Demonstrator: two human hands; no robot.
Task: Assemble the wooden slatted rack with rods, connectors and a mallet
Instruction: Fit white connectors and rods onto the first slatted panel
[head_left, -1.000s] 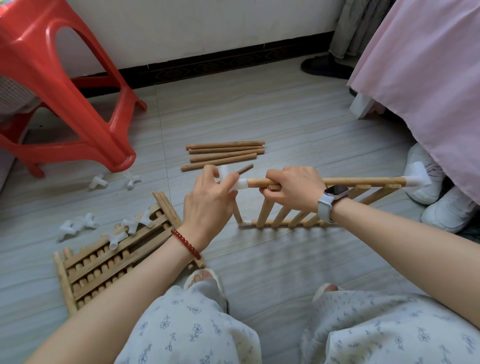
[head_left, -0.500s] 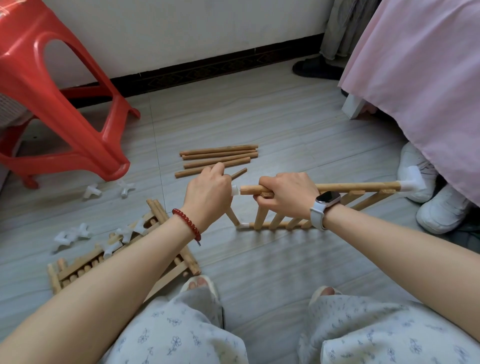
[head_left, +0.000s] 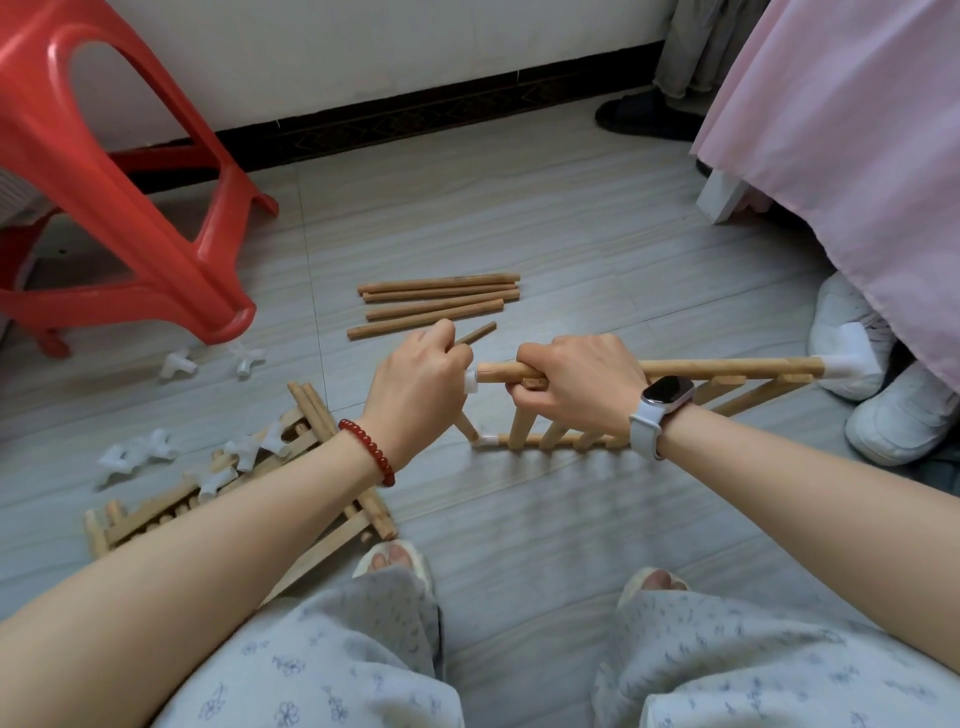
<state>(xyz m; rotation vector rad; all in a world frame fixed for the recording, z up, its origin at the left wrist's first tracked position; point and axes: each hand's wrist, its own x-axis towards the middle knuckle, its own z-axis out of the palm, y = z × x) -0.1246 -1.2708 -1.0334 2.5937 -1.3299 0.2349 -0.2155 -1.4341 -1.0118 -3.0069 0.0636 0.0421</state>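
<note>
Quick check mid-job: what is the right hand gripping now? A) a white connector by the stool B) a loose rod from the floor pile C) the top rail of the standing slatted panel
C: the right hand curls round the top rail of the standing slatted panel.

A slatted wooden panel (head_left: 675, 410) stands on edge, white connectors (head_left: 849, 364) capping its top rod (head_left: 727, 368).

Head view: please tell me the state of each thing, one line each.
Slatted panel: standing on edge, held.
Right hand: grips the panel's top rail.
Left hand: curled round a short rod.
Loose rods: lying on the floor.
Second panel: lying flat, connectors on it.
</note>
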